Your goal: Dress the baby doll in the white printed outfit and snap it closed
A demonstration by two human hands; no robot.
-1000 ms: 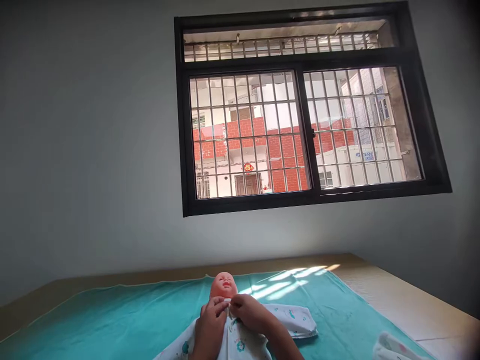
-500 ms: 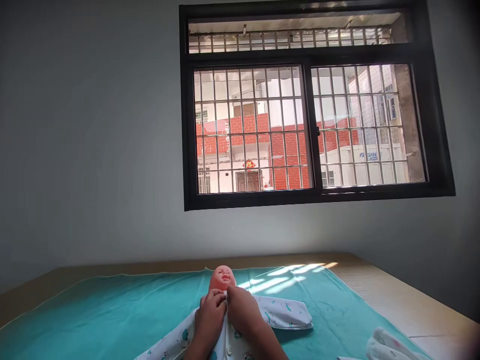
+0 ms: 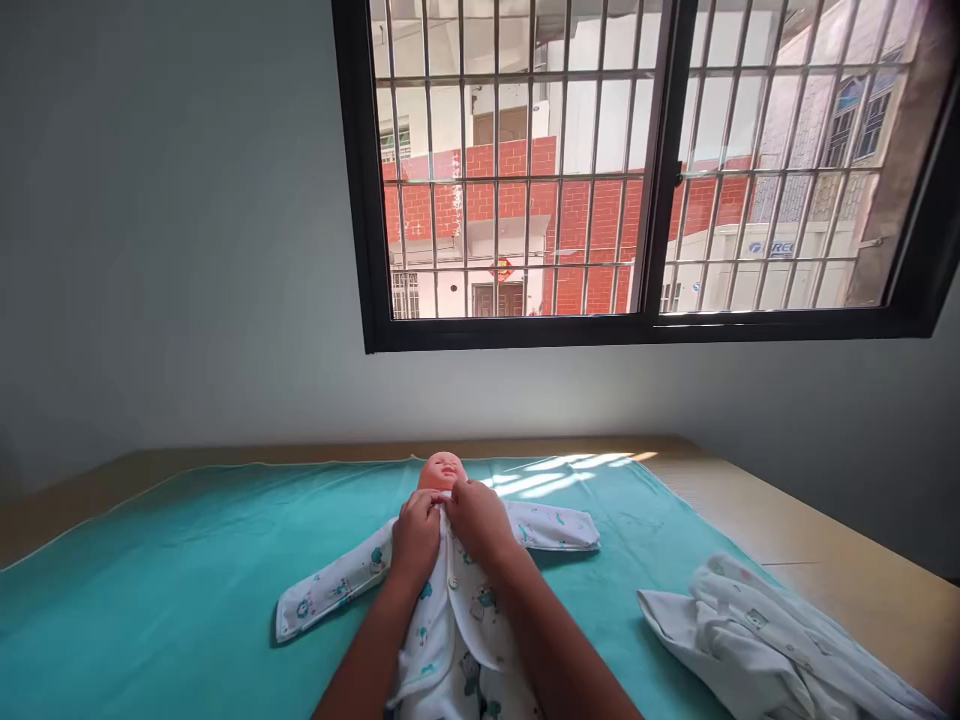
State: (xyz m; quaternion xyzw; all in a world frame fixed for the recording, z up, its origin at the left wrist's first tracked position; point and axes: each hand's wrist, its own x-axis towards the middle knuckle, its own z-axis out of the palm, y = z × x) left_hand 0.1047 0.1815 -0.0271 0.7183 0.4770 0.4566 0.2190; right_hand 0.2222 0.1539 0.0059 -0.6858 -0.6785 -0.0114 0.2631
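Observation:
A baby doll (image 3: 442,468) lies on its back on a teal cloth (image 3: 187,560), its head toward the window. It wears a white printed baby garment (image 3: 457,610) with both sleeves spread sideways. My left hand (image 3: 415,535) and my right hand (image 3: 478,520) meet at the garment's collar just under the doll's chin. Each hand pinches one edge of the front opening. A row of buttons runs down the front between my forearms.
The cloth covers a wooden platform (image 3: 757,510) against a grey wall. Crumpled white baby clothes (image 3: 750,640) lie at the right on the cloth's edge. A black-framed barred window (image 3: 645,170) fills the wall above.
The view has tilted down and moved closer, showing more of the doll's body, the sleeves and the white clothes at right. My hands stay at the collar.

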